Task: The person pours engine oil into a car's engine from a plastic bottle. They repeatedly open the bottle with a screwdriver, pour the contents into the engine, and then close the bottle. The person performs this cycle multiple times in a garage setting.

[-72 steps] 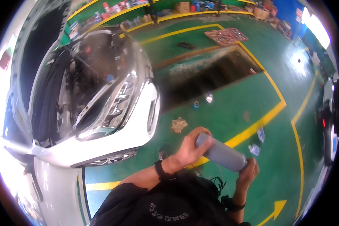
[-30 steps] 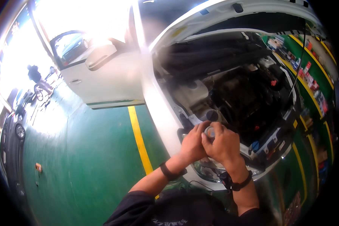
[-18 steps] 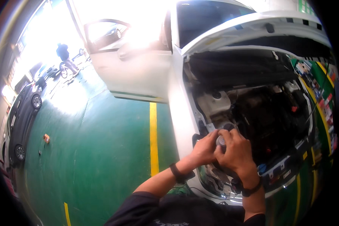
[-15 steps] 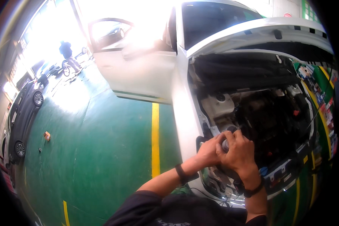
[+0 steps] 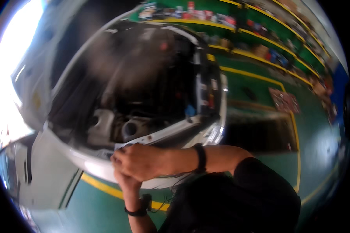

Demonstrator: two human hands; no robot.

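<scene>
My right hand [image 5: 146, 161] is closed, with its knuckles uppermost, over the near left corner of an open engine bay. Pressed against it from below is my left hand [image 5: 128, 180], also closed. Between the two hands, whatever they grip is hidden by the fingers. They are held above the fender [image 5: 99, 167] of a white car, beside a pale metal rail [image 5: 163, 134]. Farther in sit a whitish plastic tank [image 5: 101, 128] and a round dark-topped part [image 5: 132, 129]. A blue cap [image 5: 189, 111] shows at the bay's right side. Motion blurs much of the bay.
The raised hood [image 5: 72, 50] rises at left, and an open car door [image 5: 46, 174] stands below it. Shelves [image 5: 217, 24] with boxes and bottles line the back. A dark rectangular opening [image 5: 258, 134] lies in the green floor, with a reddish mat [image 5: 284, 101] beyond.
The view has swung right, bringing shelves and the dark floor opening into sight. My hands stay together by the same corner, but the grey cylindrical part seen between them is now hidden.
</scene>
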